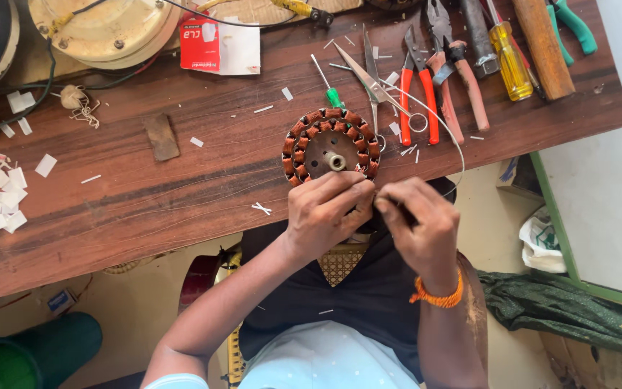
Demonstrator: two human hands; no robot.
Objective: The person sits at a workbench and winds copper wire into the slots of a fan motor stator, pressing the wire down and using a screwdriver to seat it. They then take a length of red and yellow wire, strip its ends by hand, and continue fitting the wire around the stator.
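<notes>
Your left hand (pixel 327 214) grips the stator (pixel 332 146) at the worktop (pixel 181 180) edge, steadying it, while your right hand (pixel 420 220) pinches a dark tool, its wire (pixel 440 119) looping clear past the pliers (pixel 419 79).

A repair workshop is showing here: pliers (pixel 417 86), screwdrivers (pixel 509 61) and scissors (pixel 372 79) are lying across a scuffed wooden tabletop (pixel 181 187) beside a copper-wound motor stator (pixel 331 146).

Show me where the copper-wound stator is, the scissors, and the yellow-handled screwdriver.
Stator (pixel 309 131): head view, on the copper coils at its upper left rim.
Scissors (pixel 366 75): head view, on the blades near the pivot.
Yellow screwdriver (pixel 510 63): head view, on the middle of its clear yellow handle.
</notes>
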